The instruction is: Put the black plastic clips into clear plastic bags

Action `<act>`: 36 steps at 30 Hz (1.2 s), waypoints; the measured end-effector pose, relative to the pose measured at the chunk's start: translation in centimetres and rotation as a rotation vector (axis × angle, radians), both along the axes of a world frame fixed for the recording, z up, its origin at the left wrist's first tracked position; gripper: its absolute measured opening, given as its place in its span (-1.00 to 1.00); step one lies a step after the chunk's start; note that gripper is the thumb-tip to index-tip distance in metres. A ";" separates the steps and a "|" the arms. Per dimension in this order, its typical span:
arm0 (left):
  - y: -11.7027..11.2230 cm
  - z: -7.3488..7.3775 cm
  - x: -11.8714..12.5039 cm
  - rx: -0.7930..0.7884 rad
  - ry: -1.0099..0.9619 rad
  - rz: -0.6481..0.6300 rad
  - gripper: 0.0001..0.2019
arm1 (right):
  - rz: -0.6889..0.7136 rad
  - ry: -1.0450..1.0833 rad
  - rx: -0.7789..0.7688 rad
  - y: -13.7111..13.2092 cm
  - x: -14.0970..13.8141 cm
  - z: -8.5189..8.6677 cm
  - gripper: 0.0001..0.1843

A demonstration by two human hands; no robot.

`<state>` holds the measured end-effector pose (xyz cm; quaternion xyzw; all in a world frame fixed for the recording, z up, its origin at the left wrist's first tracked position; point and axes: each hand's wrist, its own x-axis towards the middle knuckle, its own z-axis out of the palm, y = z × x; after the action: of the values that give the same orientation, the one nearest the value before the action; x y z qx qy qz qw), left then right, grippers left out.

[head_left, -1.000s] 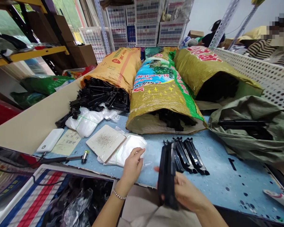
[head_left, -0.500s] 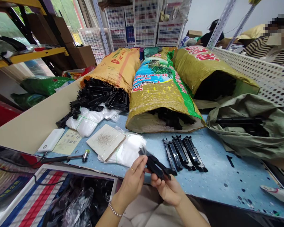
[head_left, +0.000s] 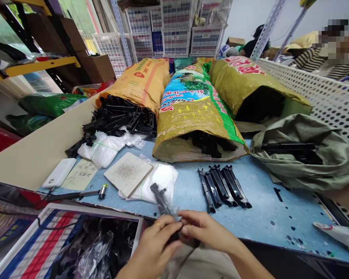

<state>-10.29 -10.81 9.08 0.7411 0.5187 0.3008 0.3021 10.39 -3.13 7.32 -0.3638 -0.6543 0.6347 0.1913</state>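
Note:
Both of my hands hold one long black plastic part (head_left: 161,200) at the near table edge. My left hand (head_left: 154,248) pinches its lower end from the left. My right hand (head_left: 205,230) grips it from the right, fingertips meeting the left hand. The part points up and away, slightly blurred. A row of several similar black parts (head_left: 222,188) lies on the blue table (head_left: 267,217) just right of my hands.
Three woven sacks (head_left: 192,112) and a grey-green bag (head_left: 305,155) spill black parts at the back. White bags (head_left: 159,182), a board (head_left: 129,174), a power bank (head_left: 58,173) and a screwdriver (head_left: 84,193) lie left. A striped bin (head_left: 46,248) sits below left. A person sits far right.
The held part has swung from pointing right to pointing up and left. Both hands have dropped closer to the table edge and closed together on its lower end.

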 end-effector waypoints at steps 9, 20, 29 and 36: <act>-3.0 -1.5 -16.0 -0.242 0.379 0.539 -0.77 | -0.261 -1.169 0.832 4.6 5.5 -2.4 -0.60; 11.1 -5.6 -0.4 0.026 0.139 0.485 -0.91 | -0.223 -1.007 0.692 4.1 5.1 -3.9 -0.60; 13.1 -5.8 -5.3 -0.196 -0.145 0.505 -0.80 | -0.417 0.008 -0.071 3.9 2.3 -4.0 -0.54; 12.6 -6.2 -4.6 -0.228 -0.258 0.585 -0.85 | -0.387 0.411 -0.428 5.9 -3.7 -1.7 -0.67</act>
<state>-14.87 1.81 2.90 0.4780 0.6972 0.4061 0.3471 6.68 2.78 5.66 -0.3774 -0.3733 0.7696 0.3550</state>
